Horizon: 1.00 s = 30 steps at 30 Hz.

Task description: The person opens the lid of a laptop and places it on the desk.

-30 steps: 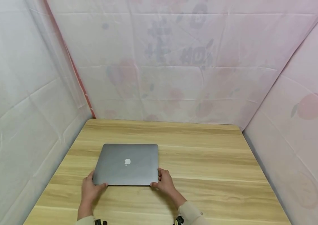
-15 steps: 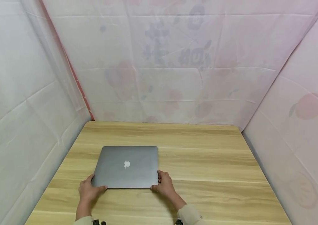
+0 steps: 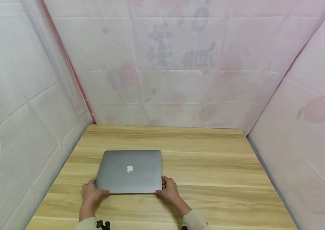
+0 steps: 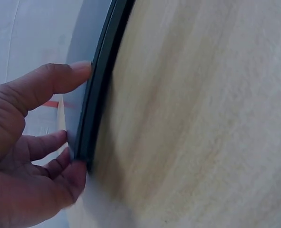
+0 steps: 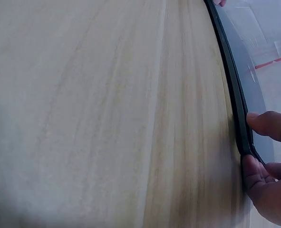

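Note:
A closed grey laptop with a pale apple logo lies flat on the wooden table, left of the middle. At its near left corner, my left hand holds it, thumb along the front edge and the other fingers round the side. My right hand grips the near right corner in the same way. The left wrist view shows the left thumb against the laptop's dark edge, with fingers curled at the corner. In the right wrist view, the right thumb touches the edge and fingers bend under the corner.
Pale sheeting hangs around the table as a back wall, a left wall and a right wall, the last with a faint fruit print. A red strip runs down the back left corner.
The whole head view has shifted slightly, with table and laptop sitting a little lower in it. Both hands keep their hold on the laptop's near corners.

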Each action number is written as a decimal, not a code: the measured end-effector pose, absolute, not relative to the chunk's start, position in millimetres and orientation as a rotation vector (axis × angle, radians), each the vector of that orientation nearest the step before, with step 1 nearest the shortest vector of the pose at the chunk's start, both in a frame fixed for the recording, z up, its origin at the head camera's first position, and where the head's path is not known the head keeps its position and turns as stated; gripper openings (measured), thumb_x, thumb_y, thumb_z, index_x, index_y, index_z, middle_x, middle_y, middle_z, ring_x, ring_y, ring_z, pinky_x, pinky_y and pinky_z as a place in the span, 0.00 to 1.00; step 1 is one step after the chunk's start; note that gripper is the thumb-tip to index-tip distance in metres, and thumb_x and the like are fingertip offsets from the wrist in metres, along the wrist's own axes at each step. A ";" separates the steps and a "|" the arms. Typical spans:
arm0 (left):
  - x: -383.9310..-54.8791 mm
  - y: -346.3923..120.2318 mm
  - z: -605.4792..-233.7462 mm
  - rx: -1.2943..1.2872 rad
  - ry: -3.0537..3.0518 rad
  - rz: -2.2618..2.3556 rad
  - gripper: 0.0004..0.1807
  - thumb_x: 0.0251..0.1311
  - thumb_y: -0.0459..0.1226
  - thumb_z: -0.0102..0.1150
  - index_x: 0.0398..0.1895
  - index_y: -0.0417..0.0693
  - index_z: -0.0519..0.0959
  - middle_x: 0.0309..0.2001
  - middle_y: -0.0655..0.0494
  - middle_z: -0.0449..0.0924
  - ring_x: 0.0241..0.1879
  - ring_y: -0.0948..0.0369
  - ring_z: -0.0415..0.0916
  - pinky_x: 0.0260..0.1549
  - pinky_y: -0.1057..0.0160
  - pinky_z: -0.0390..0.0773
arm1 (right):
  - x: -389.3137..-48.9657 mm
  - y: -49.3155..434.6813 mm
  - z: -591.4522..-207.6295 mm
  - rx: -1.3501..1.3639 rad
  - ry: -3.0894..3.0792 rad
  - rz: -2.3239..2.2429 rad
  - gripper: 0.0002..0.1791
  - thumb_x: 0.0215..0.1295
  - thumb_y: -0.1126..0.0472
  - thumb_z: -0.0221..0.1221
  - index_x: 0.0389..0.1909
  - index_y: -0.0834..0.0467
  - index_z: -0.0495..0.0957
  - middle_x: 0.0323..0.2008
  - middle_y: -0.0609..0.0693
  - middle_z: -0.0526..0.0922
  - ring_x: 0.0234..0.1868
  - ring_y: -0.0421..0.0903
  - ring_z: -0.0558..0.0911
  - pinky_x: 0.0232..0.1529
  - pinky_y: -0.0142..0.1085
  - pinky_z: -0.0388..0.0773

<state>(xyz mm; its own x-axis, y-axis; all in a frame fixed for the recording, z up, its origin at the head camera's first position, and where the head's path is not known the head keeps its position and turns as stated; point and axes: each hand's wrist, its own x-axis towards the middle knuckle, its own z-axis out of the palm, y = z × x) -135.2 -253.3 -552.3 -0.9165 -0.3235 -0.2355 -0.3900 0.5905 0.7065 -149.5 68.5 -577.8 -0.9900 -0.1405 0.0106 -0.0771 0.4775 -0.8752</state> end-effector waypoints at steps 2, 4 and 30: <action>-135.7 -252.1 -551.6 -0.611 2.743 1.211 0.54 0.31 0.35 0.74 0.62 0.22 0.55 0.51 0.22 0.53 0.52 0.30 0.51 0.51 0.37 0.59 | -148.8 69.1 -578.0 -0.179 2.616 -1.595 0.37 0.35 0.75 0.72 0.51 0.79 0.69 0.28 0.54 0.69 0.30 0.45 0.71 0.28 0.29 0.72; -135.4 -250.0 -551.5 -0.603 2.758 1.186 0.54 0.29 0.36 0.75 0.61 0.21 0.55 0.50 0.22 0.53 0.51 0.30 0.52 0.51 0.37 0.59 | -147.8 70.7 -578.3 -0.169 2.596 -1.622 0.36 0.35 0.76 0.71 0.51 0.79 0.69 0.29 0.54 0.70 0.30 0.46 0.74 0.27 0.29 0.73; -132.4 -201.9 -568.4 -0.400 2.758 1.418 0.50 0.23 0.30 0.76 0.56 0.23 0.62 0.46 0.28 0.62 0.47 0.37 0.65 0.51 0.42 0.65 | -146.2 132.2 -573.4 0.078 2.679 -1.550 0.37 0.33 0.76 0.71 0.51 0.80 0.69 0.33 0.57 0.74 0.34 0.49 0.74 0.33 0.36 0.74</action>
